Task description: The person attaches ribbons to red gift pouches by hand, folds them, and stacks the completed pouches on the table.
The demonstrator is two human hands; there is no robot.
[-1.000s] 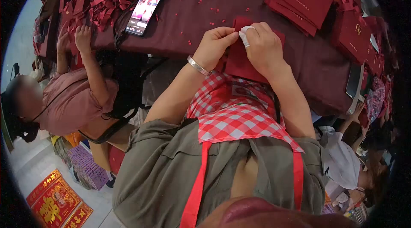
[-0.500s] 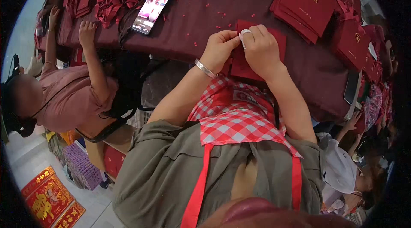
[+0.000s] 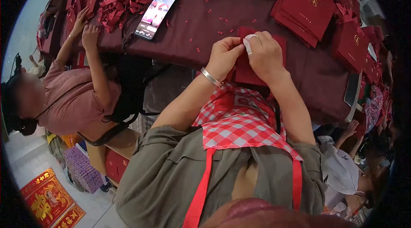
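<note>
A flat dark-red paper piece (image 3: pixel 245 73), likely a bag or folder, lies at the table's near edge, partly covered by my hands. My left hand (image 3: pixel 224 58) is closed in a pinch over its left side, thumb and index finger together. My right hand (image 3: pixel 267 53) rests over the same piece with curled fingers, meeting the left fingertips. White wrapping (image 3: pixel 248 44) covers one right finger, and a ring sits on another. Whatever the fingertips grip is too small or hidden to make out.
A lit phone (image 3: pixel 156 16) lies left of my hands, beside a heap of red ribbons (image 3: pixel 122 4). Stacked red gift bags (image 3: pixel 306 9) stand at the right. Small red bits dot the dark-red tablecloth (image 3: pixel 192 18). A co-worker (image 3: pixel 77 95) sits at the left.
The view has shifted slightly, so the table items sit a little lower. My hands stay together over the red piece. One of the co-worker's hands has moved right, toward their other hand.
</note>
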